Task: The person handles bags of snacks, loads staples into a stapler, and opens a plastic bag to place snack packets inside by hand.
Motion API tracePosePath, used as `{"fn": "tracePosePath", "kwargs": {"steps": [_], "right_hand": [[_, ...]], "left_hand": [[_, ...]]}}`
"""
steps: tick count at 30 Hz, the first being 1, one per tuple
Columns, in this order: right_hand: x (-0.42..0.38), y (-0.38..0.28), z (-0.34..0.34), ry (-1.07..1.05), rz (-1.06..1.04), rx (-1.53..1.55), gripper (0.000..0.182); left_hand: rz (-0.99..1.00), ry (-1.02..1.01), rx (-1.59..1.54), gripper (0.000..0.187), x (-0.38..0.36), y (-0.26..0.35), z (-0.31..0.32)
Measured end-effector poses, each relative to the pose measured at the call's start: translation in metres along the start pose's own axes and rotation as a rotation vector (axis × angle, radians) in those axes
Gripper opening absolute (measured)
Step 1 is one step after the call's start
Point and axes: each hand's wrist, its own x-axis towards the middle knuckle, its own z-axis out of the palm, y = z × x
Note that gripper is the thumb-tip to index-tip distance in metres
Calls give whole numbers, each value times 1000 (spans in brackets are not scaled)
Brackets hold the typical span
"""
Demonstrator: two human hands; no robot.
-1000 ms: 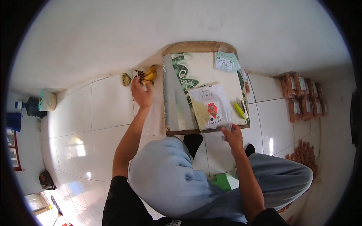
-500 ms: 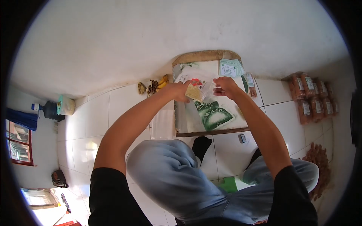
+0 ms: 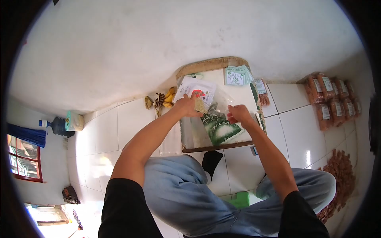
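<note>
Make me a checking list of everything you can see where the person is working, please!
Surface: low board on white floor tiles.
Job's things: clear plastic packet with red label, held above the board.
Clutter: green label cards, bananas, packed snack bags, loose snacks.
Hands: left hand grips the packet; right hand pinches its plastic.
Cables: nothing seen.
Surroundings: white wall, water jug, window.

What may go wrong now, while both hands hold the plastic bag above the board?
The left hand and right hand pinch the clear bag only at its edges; it might slip or tear, spilling its yellowish contents on the board. A forearm could also sweep the labels off.
</note>
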Motion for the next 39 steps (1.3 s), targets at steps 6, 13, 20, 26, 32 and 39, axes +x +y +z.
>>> {"fn": "tracePosePath", "kwargs": {"steps": [6, 13, 20, 26, 32, 39], "right_hand": [[3, -8, 12, -90, 170, 1, 41], [4, -11, 20, -65, -271, -117, 21], [2, 3, 36, -269, 76, 776, 31], [9, -4, 52, -135, -65, 602, 25], [28, -22, 65, -29, -5, 318, 23], [55, -34, 68, -16, 65, 396, 17]], "left_hand": [[12, -3, -4, 124, 1, 0, -8], [78, 51, 68, 121, 0, -2, -5], [42, 88, 71, 116, -1, 6, -1], [75, 146, 77, 117, 3, 0, 5], [96, 160, 54, 106, -4, 2, 0], [126, 203, 101, 105, -1, -2, 12]]}}
